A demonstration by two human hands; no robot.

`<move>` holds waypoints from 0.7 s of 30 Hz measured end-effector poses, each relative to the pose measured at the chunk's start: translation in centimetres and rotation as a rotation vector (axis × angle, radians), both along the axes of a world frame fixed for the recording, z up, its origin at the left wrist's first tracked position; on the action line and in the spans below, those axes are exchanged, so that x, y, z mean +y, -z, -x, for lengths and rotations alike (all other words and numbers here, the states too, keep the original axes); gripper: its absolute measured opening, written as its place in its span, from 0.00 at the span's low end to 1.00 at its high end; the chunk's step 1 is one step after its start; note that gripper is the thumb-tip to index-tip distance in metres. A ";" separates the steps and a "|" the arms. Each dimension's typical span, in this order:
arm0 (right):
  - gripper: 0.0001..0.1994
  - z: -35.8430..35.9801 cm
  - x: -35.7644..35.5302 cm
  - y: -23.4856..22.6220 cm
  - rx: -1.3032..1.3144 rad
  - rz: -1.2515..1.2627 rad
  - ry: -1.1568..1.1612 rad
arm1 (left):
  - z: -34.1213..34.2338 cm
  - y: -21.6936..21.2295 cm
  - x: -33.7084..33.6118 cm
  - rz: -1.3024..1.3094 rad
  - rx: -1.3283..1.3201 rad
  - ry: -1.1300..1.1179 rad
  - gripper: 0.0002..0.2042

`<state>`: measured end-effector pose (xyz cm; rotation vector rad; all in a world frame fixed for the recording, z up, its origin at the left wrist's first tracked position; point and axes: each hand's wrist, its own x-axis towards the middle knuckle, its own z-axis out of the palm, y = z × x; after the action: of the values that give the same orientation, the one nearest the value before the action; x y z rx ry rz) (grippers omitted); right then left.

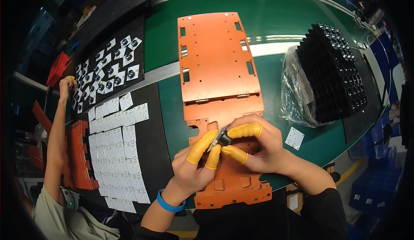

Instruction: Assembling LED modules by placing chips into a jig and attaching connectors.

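My left hand (192,167), in yellow finger cots and with a blue wristband, pinches a small white circuit board (215,141) that is tilted nearly on edge. A black round lens-like part (224,139) sits against the board's right face. Yellow-tipped fingers of my right hand (268,148) are closed around that black part. Both hands are above the lower section of an orange fixture (233,199). Its upper section, a flat orange plate (215,54) with slots and small holes, lies farther away. Fingertips cover part of the board and the black part.
On the left, a black mat carries rows of white boards (113,143); beyond are boards with black parts (111,70). A co-worker's arm (55,140) reaches there, near a red bin (58,69). Right: stacked black trays (330,76) in plastic, one loose board (294,138).
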<state>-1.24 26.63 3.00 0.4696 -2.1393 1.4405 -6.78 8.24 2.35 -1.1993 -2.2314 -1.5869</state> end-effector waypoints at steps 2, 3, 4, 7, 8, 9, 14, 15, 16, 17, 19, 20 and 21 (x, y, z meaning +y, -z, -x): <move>0.17 -0.1 -0.1 0.1 -0.006 0.007 0.011 | 0.4 -0.2 0.0 -0.015 0.119 -0.004 0.15; 0.16 -0.2 0.0 0.1 -0.006 0.005 0.006 | 0.5 -0.1 0.0 -0.018 0.119 -0.009 0.15; 0.16 -0.2 -0.1 0.1 -0.006 0.003 0.003 | 0.6 0.1 0.0 -0.023 0.122 -0.026 0.15; 0.15 -0.1 -0.3 0.1 -0.031 0.021 0.011 | 0.7 0.1 0.0 -0.041 0.138 -0.053 0.14; 0.15 -0.1 -0.2 0.1 -0.029 0.018 0.011 | 0.5 0.1 0.0 -0.054 0.142 -0.067 0.14; 0.15 0.0 -0.2 0.0 -0.021 0.008 0.013 | 0.4 0.2 0.1 -0.056 0.145 -0.067 0.14; 0.15 0.1 -0.1 0.1 0.018 0.014 0.008 | 0.2 0.4 0.0 -0.060 0.147 -0.081 0.14; 0.16 0.1 -0.1 0.2 0.027 0.004 0.007 | 0.1 0.3 0.0 -0.060 0.146 -0.079 0.14; 0.16 0.1 0.0 0.3 0.036 -0.006 0.005 | 0.0 0.1 -0.1 -0.041 0.130 -0.062 0.14; 0.16 0.1 0.0 0.2 0.037 -0.007 0.006 | 0.0 0.0 -0.1 -0.022 0.115 -0.045 0.14; 0.16 0.1 0.0 0.2 0.033 -0.013 0.008 | 0.2 0.1 0.0 -0.029 0.127 -0.042 0.14; 0.16 0.1 0.0 0.2 0.031 -0.013 0.008 | 0.1 0.1 0.0 -0.035 0.137 -0.041 0.14; 0.15 0.1 0.0 0.1 0.028 -0.001 0.000 | 0.1 0.1 -0.1 -0.035 0.135 -0.041 0.14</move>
<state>-1.30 26.61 2.85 0.4873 -2.1181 1.4239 -6.86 8.19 2.29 -1.2061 -2.1223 -1.4767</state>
